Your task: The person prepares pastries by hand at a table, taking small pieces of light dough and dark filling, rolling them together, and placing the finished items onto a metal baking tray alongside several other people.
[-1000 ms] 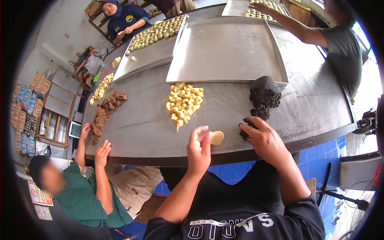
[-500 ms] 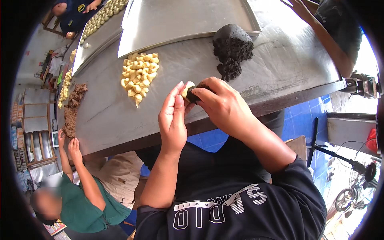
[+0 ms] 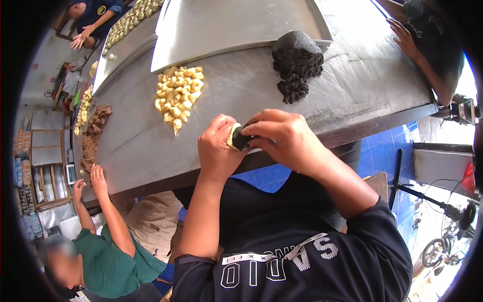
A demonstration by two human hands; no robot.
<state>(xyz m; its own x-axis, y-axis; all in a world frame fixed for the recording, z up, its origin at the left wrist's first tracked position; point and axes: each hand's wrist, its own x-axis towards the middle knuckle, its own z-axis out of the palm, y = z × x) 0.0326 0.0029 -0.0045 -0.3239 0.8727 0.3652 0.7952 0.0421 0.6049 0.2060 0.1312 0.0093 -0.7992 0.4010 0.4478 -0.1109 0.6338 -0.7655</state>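
My left hand [image 3: 219,145] is closed around a pale yellow piece of dough [image 3: 233,137], whose rim shows past the fingers. Against its open side sits a dark lump of black filling [image 3: 242,138], pinched by the thumb and fingers of my right hand [image 3: 282,133]. Both hands meet just above the table's near edge. Beyond them to the left lies a pile of small yellow dough pieces [image 3: 178,94]. To the right, farther in, a large black mound of filling [image 3: 297,63] rests on the metal table, crumbly at its near end.
A big metal tray [image 3: 236,53] stands at the back, beside another tray holding rows of small dough balls [image 3: 132,22]. Brown filling [image 3: 93,136] lies at the left, by a co-worker in green [image 3: 113,256]. Other people are at the far left and far right.
My left fingers have curled from stretched out to closed around the dough. My right hand has come slightly lower, still pinching the black filling. The green-clad co-worker's hands have drawn back a little.
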